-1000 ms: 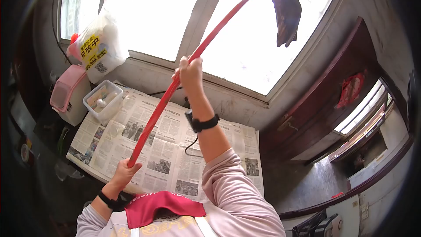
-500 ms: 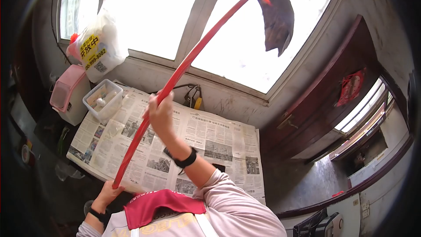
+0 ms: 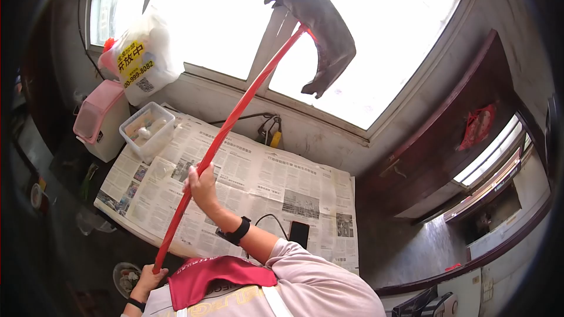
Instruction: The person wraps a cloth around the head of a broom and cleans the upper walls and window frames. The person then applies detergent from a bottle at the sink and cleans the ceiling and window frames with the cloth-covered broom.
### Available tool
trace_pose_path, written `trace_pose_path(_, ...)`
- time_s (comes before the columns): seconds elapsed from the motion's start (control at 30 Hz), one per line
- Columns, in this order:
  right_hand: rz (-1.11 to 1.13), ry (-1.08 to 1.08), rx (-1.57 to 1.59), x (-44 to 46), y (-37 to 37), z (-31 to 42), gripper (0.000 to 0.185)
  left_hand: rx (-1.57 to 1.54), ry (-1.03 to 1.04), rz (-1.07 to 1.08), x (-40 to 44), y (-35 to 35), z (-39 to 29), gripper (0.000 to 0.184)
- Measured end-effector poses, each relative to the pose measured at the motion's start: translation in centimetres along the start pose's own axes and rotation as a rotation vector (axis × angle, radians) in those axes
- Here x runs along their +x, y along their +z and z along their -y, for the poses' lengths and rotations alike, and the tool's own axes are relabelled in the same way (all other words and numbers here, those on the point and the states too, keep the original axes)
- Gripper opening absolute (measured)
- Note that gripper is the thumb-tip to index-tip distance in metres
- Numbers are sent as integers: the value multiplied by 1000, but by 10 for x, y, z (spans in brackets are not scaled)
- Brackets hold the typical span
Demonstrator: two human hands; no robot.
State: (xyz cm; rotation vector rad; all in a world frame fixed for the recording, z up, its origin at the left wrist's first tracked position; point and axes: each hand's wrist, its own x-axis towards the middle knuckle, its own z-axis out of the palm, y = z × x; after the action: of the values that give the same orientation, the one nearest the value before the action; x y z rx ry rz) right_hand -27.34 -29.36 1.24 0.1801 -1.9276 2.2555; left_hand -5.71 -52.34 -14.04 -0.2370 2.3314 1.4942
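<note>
A long red pole [image 3: 242, 108] slants up across the view, with a dark grey cloth-like piece [image 3: 329, 29] draped on its upper end in front of the bright window. It resembles a mop. My right hand [image 3: 202, 189] is wrapped around the pole's lower half, over the newspaper-covered table. Near the bottom end, my left hand [image 3: 150, 279] grips the same pole, its fingers partly hidden. Whether the dark cloth touches the window glass [image 3: 388, 41] I cannot tell.
Newspaper sheets [image 3: 247, 167] cover the table, with a phone [image 3: 299, 233] and cable on them. A clear plastic box [image 3: 147, 135], a pink-lidded container [image 3: 100, 118] and a hanging white bag [image 3: 154, 47] are at left. A dark red cabinet [image 3: 435, 111] juts out at right.
The cloth end has swung left and now shows more fully. Both my hands sit lower in view, still on the pole. The whole view has shifted slightly, and more of the phone shows.
</note>
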Motion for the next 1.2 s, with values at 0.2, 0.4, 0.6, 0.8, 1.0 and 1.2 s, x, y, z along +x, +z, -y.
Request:
trace_pose_path(0.2,-52,-174,-25,58,-22,58,16,-312,64,98,34,12,-71,32)
trace_pose_path(0.4,-116,-263,-77,113,-59,178,12,-311,175,194,61,17,-184,31)
trace_pose_path(0.6,-187,-269,-145,101,-69,200,13,-239,308,264,80,18,-190,28)
trace_pose_path(0.8,-152,-315,-25,50,-27,127,16,-21,344,41,69,-19,-110,28)
trace_pose_path(1.0,-99,-260,97,-11,24,39,16,131,267,-50,37,-77,-17,39)
trace_pose_path(1.2,-37,-37,299,-25,33,-20,17,51,154,-74,7,-100,-4,42)
